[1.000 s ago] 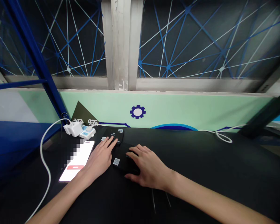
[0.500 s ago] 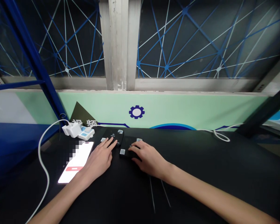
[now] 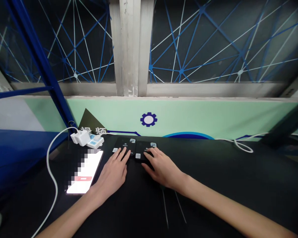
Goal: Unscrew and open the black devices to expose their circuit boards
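Note:
Two flat black boxes with small stickers lie side by side near the back of the black table, their neighbouring edges close together. On the near part of the left black box (image 3: 124, 141) rest the outstretched fingertips of my left hand (image 3: 115, 172). My right hand (image 3: 165, 169) has its bent fingers on top of the right black box (image 3: 142, 148), covering its near right part. The right thumb is spread away from those fingers, by the box's near edge. A lit phone (image 3: 87, 170) lies left of my left hand, partly pixelated.
A white power strip (image 3: 96, 142) with a white charger (image 3: 81, 138) stands at the back left, its white cable (image 3: 55, 185) curving toward me. Two thin pale strips (image 3: 165, 210) extend below my right wrist. Another white cable (image 3: 243, 148) loops at the back right, along the green wall (image 3: 193, 115).
The right black box has slid away from me under my right hand, lining up more closely with the left box. My left hand stays on its box. The view has shifted slightly.

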The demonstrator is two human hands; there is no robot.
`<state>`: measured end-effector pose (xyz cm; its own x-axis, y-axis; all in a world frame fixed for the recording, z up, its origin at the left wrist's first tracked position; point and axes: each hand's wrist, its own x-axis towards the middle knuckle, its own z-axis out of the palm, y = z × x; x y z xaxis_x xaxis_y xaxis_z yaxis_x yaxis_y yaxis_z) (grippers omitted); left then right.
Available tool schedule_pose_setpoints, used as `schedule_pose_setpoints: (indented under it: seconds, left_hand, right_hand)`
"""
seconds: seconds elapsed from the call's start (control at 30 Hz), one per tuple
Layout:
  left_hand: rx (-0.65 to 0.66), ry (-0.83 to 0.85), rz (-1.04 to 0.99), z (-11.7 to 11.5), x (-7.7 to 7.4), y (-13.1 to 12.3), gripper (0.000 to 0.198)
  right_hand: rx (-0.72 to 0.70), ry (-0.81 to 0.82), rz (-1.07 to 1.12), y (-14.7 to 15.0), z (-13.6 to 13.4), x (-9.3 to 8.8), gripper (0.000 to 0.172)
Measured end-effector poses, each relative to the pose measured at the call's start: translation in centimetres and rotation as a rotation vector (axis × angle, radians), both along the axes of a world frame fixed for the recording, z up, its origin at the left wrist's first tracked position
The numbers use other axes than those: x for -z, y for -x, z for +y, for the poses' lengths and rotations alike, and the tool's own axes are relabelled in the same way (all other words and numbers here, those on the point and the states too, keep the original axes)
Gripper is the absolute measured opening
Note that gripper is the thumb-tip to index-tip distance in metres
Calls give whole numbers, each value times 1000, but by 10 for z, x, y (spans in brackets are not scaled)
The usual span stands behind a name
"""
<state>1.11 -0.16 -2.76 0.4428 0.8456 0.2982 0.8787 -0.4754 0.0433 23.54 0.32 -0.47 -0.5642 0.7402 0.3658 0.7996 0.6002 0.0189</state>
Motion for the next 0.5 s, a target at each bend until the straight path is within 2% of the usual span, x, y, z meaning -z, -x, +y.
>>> schedule_pose_setpoints:
  seconds: [0.23, 0.5]
  left_hand:
    - [38, -11, -2, 3, 3, 4, 57]
    - [37, 8, 8, 3, 1, 4, 55]
  right_hand:
    - [71, -13, -34, 1, 1, 1, 46]
    - [122, 33, -89, 0, 3, -1, 49]
